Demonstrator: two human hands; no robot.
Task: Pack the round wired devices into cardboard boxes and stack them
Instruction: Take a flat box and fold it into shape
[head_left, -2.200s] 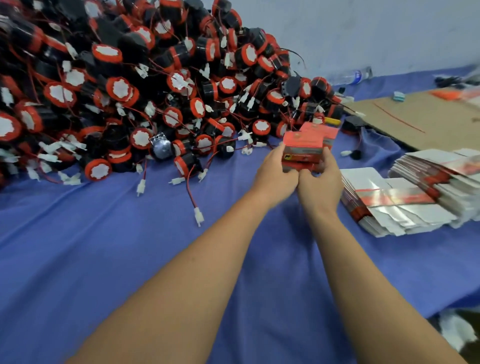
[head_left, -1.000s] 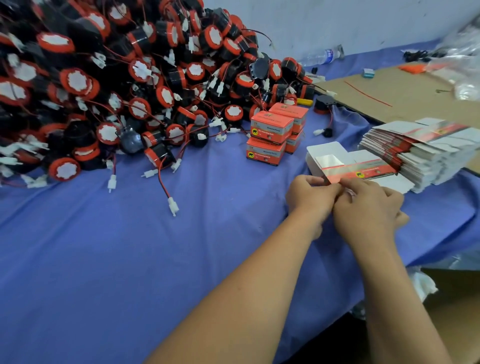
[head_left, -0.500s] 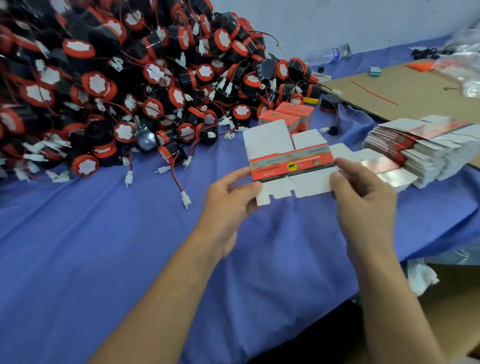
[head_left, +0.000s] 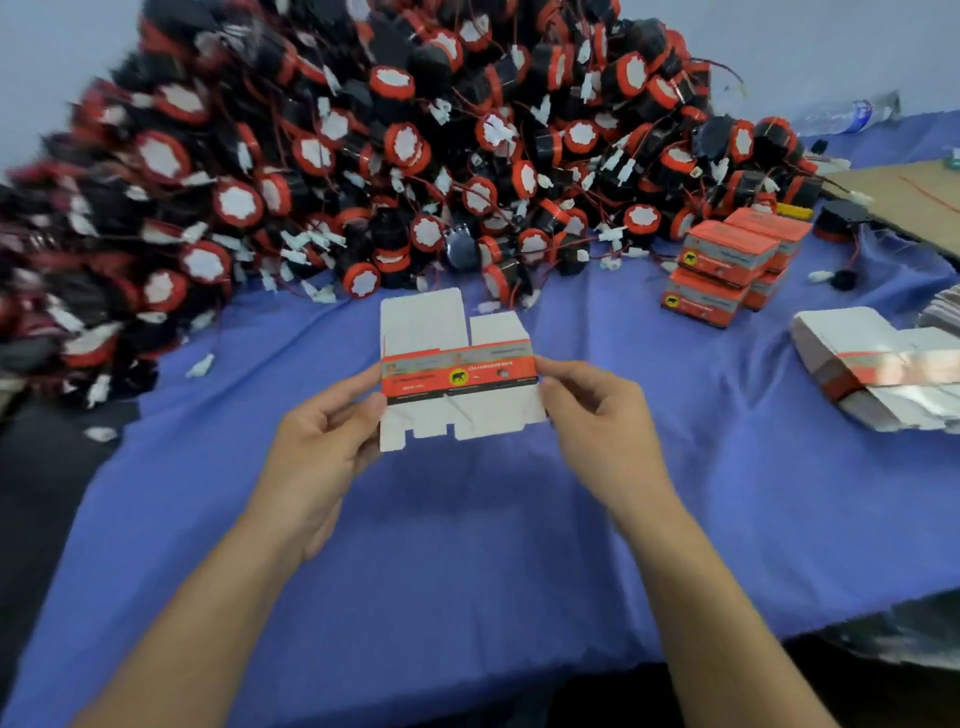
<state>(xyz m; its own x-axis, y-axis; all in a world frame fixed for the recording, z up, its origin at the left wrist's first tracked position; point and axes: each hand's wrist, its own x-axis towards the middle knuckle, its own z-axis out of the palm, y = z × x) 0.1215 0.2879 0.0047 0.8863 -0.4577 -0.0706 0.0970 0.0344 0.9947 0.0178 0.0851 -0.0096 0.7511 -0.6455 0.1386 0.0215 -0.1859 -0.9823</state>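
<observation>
A flat, unfolded cardboard box, white with a red and grey printed band, is held above the blue cloth at the centre. My left hand pinches its left edge and my right hand pinches its right edge. A large heap of round black and red wired devices with white connectors fills the back left. Closed red boxes stand stacked in two layers at the back right.
A pile of flat unfolded boxes lies at the right edge. A brown cardboard sheet and a plastic bottle are at the far right. The blue cloth drops off at the near edge, with dark floor at the left.
Both hands left the stacked red boxes, picked one flat box from the right pile, and brought it to the centre. The view shifted left.
</observation>
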